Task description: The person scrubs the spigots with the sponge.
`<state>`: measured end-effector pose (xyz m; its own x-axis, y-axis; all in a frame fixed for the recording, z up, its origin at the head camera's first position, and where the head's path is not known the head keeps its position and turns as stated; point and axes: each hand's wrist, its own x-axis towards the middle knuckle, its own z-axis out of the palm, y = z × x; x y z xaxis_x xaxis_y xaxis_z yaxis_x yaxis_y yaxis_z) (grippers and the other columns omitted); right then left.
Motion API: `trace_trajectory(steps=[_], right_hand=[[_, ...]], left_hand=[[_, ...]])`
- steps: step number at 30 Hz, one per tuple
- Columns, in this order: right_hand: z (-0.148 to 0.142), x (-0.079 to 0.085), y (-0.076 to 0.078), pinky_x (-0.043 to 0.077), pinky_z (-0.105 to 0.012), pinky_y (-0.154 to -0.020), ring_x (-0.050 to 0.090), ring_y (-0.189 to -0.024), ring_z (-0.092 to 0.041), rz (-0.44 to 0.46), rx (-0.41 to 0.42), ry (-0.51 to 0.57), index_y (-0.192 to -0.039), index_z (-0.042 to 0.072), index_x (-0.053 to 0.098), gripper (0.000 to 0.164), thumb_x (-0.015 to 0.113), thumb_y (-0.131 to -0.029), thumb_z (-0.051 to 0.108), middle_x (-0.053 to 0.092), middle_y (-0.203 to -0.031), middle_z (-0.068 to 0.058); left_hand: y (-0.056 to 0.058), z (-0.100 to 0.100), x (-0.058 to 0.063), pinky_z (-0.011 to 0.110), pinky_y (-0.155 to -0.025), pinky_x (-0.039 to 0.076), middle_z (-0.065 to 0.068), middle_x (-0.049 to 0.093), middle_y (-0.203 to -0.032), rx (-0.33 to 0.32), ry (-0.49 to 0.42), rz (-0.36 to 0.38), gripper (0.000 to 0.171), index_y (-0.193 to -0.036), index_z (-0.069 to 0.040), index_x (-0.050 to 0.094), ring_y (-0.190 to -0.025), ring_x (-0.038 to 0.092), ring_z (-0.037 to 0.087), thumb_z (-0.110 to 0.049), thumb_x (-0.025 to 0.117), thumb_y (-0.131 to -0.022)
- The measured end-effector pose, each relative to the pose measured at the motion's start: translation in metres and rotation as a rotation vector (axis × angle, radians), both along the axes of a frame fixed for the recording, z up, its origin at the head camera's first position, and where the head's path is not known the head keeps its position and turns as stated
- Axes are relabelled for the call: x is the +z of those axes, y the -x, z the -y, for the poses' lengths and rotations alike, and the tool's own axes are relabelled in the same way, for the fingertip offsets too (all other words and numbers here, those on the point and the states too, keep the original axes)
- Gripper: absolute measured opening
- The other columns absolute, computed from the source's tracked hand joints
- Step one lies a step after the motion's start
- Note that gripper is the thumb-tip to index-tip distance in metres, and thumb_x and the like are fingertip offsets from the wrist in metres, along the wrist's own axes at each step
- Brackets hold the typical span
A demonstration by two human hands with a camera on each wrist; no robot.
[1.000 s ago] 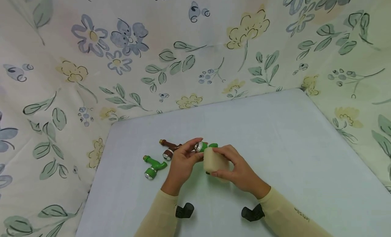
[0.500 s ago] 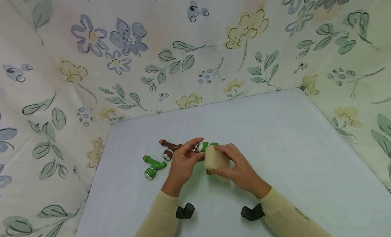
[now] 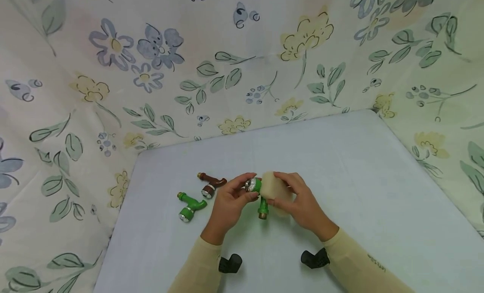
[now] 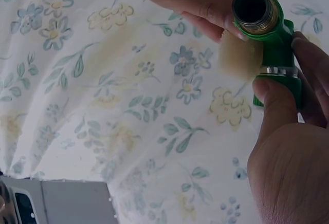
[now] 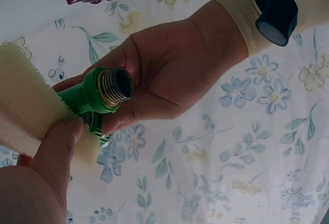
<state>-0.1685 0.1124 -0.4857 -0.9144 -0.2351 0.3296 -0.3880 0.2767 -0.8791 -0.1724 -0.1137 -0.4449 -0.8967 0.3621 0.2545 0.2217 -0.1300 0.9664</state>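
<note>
My left hand (image 3: 228, 207) holds a green tap (image 3: 263, 207) by its knob, with thumb and fingers on either side. The tap's brass threaded end points down towards me in the head view. A cream sponge (image 3: 276, 188) is gripped in my right hand (image 3: 304, 207), thumb in front and fingers over the top. It is pressed against the tap's body and hides the spout. In the left wrist view, the tap's open threaded mouth (image 4: 257, 12) faces the camera. The right wrist view shows the sponge (image 5: 25, 100) touching the tap beside its threaded end.
On the white table (image 3: 340, 158), a second green tap (image 3: 193, 204) lies left of my left hand. A brown tap (image 3: 213, 181) lies just behind it. Flower-patterned cloth (image 3: 234, 74) hangs along the back and sides. A black camera (image 3: 231, 263) is strapped to my left wrist.
Both hands have shifted slightly right with the tap and sponge. The sponge has moved up and right, and the tap's threaded end, mostly hidden before, now shows below it.
</note>
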Motion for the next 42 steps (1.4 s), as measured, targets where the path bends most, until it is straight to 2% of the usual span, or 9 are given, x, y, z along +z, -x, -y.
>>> trace_trajectory(steps=[7, 12, 18, 22, 25, 31, 36, 39, 42], right_hand=[[-0.003, 0.001, 0.002, 0.039, -0.046, -0.087, 0.045, -0.109, -0.019, 0.064, -0.08, 0.001, -0.14, 0.023, 0.047, 0.065, 0.078, -0.082, 0.029, 0.047, -0.123, -0.001], [0.001, 0.019, -0.008, 0.039, -0.052, -0.089, 0.046, -0.109, -0.027, 0.102, -0.058, 0.036, -0.139, 0.013, 0.047, 0.064, 0.077, -0.083, 0.019, 0.048, -0.122, -0.01], [0.005, 0.031, -0.015, 0.04, -0.053, -0.088, 0.046, -0.108, -0.026, 0.093, -0.019, 0.037, -0.138, 0.008, 0.048, 0.061, 0.076, -0.084, 0.015, 0.049, -0.118, -0.012], [0.007, 0.029, -0.016, 0.04, -0.052, -0.089, 0.046, -0.109, -0.023, 0.096, 0.023, 0.045, -0.138, 0.009, 0.048, 0.061, 0.076, -0.084, 0.016, 0.048, -0.119, -0.008], [0.009, 0.025, -0.016, 0.041, -0.053, -0.089, 0.045, -0.11, -0.021, 0.093, 0.066, 0.064, -0.138, 0.011, 0.048, 0.061, 0.076, -0.085, 0.018, 0.048, -0.12, -0.006], [0.011, 0.007, -0.013, 0.044, -0.049, -0.091, 0.047, -0.111, -0.018, 0.069, 0.156, 0.085, -0.139, 0.023, 0.048, 0.063, 0.078, -0.083, 0.024, 0.049, -0.123, 0.002], [0.012, 0.001, -0.013, 0.044, -0.044, -0.094, 0.047, -0.113, -0.018, 0.048, 0.244, 0.094, -0.14, 0.028, 0.047, 0.067, 0.079, -0.081, 0.028, 0.048, -0.125, 0.004], [0.013, 0.016, -0.018, 0.044, -0.047, -0.094, 0.047, -0.113, -0.019, 0.044, 0.235, 0.104, -0.139, 0.02, 0.048, 0.066, 0.079, -0.082, 0.02, 0.049, -0.125, 0.001], [0.014, 0.033, -0.023, 0.044, -0.049, -0.094, 0.048, -0.112, -0.022, 0.035, 0.239, 0.13, -0.138, 0.012, 0.047, 0.064, 0.078, -0.082, 0.009, 0.049, -0.123, -0.003]], left_hand=[[0.0, 0.0, -0.001, 0.043, -0.081, 0.053, 0.021, 0.058, -0.125, -0.023, 0.006, 0.012, 0.047, -0.133, -0.002, 0.053, -0.102, 0.062, 0.035, 0.007, 0.064, -0.088], [-0.001, 0.0, -0.001, 0.044, -0.081, 0.053, 0.023, 0.057, -0.125, -0.02, -0.018, 0.029, 0.047, -0.133, 0.002, 0.051, -0.101, 0.062, 0.035, 0.008, 0.063, -0.088], [-0.001, 0.0, 0.0, 0.043, -0.081, 0.053, 0.022, 0.058, -0.124, 0.006, -0.005, 0.028, 0.046, -0.132, 0.002, 0.052, -0.098, 0.063, 0.036, 0.007, 0.063, -0.088], [0.002, 0.0, -0.004, 0.043, -0.079, 0.054, 0.021, 0.059, -0.123, 0.025, 0.003, 0.017, 0.047, -0.132, 0.001, 0.053, -0.096, 0.064, 0.035, 0.008, 0.064, -0.087], [0.006, 0.001, -0.011, 0.043, -0.078, 0.054, 0.019, 0.06, -0.123, 0.044, 0.001, 0.026, 0.047, -0.132, 0.0, 0.053, -0.094, 0.065, 0.033, 0.008, 0.064, -0.087], [0.015, 0.006, -0.025, 0.045, -0.08, 0.053, 0.016, 0.058, -0.125, 0.074, -0.048, 0.047, 0.047, -0.133, -0.006, 0.054, -0.1, 0.063, 0.035, 0.003, 0.065, -0.089], [0.018, 0.007, -0.028, 0.047, -0.08, 0.053, 0.02, 0.057, -0.126, 0.097, -0.098, 0.032, 0.045, -0.132, -0.007, 0.055, -0.102, 0.061, 0.039, 0.0, 0.065, -0.089], [0.017, 0.008, -0.028, 0.047, -0.081, 0.052, 0.02, 0.055, -0.128, 0.101, -0.114, 0.039, 0.044, -0.132, -0.007, 0.054, -0.101, 0.061, 0.04, -0.002, 0.066, -0.089], [0.016, 0.008, -0.026, 0.047, -0.082, 0.052, 0.019, 0.05, -0.131, 0.119, -0.134, 0.078, 0.043, -0.131, -0.005, 0.053, -0.101, 0.062, 0.039, -0.004, 0.067, -0.09]])
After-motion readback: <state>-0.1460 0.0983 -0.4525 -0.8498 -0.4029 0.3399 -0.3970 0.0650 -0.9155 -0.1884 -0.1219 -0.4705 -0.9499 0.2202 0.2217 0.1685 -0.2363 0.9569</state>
